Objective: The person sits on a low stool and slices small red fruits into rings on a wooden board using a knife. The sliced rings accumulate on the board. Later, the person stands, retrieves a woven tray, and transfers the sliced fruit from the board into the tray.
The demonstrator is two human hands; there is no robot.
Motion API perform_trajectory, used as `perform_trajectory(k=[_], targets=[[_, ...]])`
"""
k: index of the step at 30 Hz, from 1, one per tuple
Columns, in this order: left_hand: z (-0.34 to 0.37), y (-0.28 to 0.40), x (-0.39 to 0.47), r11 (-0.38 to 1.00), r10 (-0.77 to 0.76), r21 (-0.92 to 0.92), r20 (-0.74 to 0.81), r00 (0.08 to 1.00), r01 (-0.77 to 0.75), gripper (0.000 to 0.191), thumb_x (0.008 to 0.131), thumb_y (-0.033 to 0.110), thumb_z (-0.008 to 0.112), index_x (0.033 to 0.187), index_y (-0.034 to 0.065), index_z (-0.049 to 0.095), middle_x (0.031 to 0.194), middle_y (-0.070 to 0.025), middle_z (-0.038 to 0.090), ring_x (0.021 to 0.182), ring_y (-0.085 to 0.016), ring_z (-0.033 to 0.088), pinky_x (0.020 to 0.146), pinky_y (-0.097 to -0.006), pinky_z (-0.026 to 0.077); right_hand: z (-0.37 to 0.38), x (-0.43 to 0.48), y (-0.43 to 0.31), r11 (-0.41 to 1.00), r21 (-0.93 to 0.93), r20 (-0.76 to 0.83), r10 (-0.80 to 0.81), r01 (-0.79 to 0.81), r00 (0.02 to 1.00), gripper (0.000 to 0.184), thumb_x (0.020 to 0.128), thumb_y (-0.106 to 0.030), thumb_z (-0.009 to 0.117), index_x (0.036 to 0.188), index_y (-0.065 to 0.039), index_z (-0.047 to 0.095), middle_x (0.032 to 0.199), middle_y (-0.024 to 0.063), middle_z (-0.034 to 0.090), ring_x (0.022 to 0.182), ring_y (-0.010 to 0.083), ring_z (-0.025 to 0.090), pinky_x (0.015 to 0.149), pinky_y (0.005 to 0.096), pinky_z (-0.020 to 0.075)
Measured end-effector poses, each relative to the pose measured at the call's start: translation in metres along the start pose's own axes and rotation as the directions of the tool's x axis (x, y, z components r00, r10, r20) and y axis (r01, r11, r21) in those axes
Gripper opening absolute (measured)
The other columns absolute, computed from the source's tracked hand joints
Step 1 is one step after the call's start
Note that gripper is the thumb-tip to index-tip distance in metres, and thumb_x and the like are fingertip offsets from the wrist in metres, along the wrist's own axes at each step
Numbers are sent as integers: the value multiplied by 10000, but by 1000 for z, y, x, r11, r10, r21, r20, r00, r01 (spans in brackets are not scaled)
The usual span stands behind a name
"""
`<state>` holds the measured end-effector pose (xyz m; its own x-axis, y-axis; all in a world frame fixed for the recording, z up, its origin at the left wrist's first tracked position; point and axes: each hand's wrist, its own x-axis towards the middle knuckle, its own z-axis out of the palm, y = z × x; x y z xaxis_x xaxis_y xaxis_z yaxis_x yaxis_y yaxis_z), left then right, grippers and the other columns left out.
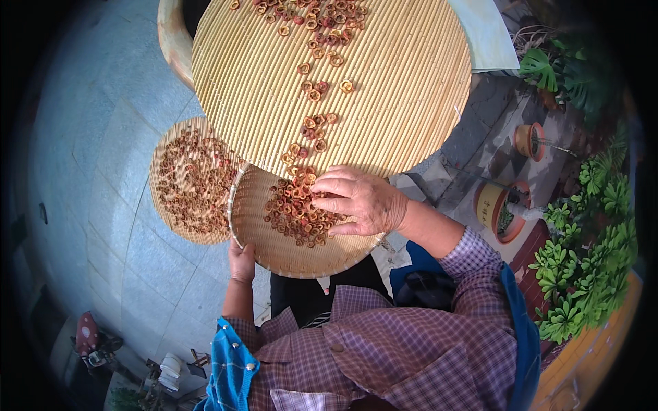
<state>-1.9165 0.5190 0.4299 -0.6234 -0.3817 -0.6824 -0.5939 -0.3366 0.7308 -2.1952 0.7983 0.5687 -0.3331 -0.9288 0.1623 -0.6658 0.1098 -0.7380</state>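
My left hand [241,262] grips the left rim of a shallow woven bamboo basket [288,257] in front of my body. Inside lies a heap of dried, reddish-brown fruit rings [298,216], hollow in the middle. Over the heap's right side is my right hand [357,200], fingers apart and pointing left; whether a piece is under the fingers I cannot tell. A large round bamboo tray [411,103] overlaps the basket's far edge. Down its middle runs a trail of the same fruit rings [313,92], leading to the basket, with a denser cluster at the far end.
A second flat tray [177,226], spread with more fruit rings, sits lower at the left. Beneath the large tray show a pale tabletop [488,36] and a curved support [172,41]. Potted plants [529,141] and leafy shrubs [591,267] line the right. Grey paving [103,169] covers the ground.
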Motion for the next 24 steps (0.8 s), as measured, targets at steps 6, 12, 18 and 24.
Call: perform_trajectory(k=[6, 12, 18, 24], targets=[[3, -2, 0, 999, 1, -51, -9, 1000, -1, 604, 819, -131, 444, 1395, 35, 516, 1267, -63, 643, 1149, -186, 613, 967, -310, 498, -46, 45, 23, 987, -136, -81, -102, 91, 991, 535, 829, -370, 802, 1239, -61, 651, 1319, 128, 571, 1246, 309, 564, 1055, 434, 509], [4, -7, -4, 998, -4, -58, -7, 1000, 3, 645, 802, -137, 440, 1420, 38, 496, 1300, -79, 627, 1195, -199, 597, 1001, -318, 481, -148, 129, 138, 773, -611, -344, -68, -169, 936, 593, 887, -434, 734, 1346, -87, 593, 1436, 123, 532, 1342, 323, 496, 1136, 447, 424], [12, -5, -10, 998, -12, -64, -37, 999, 10, 619, 815, -136, 453, 1413, 17, 500, 1305, -69, 625, 1192, -197, 595, 1024, -320, 468, -220, 194, 241, 615, -602, -490, 220, -510, 844, 727, 932, -625, 588, 1466, -138, 513, 1558, 112, 421, 1460, 307, 360, 1213, 452, 309], [10, -6, -14, 1000, 1, -22, -32, 1000, -2, 630, 809, -133, 452, 1417, 24, 496, 1310, -66, 619, 1207, -185, 582, 1030, -315, 461, -228, 214, 287, 668, -609, -387, 220, -427, 895, 776, 898, -702, 573, 1455, -163, 529, 1548, 106, 438, 1452, 304, 375, 1223, 444, 299]])
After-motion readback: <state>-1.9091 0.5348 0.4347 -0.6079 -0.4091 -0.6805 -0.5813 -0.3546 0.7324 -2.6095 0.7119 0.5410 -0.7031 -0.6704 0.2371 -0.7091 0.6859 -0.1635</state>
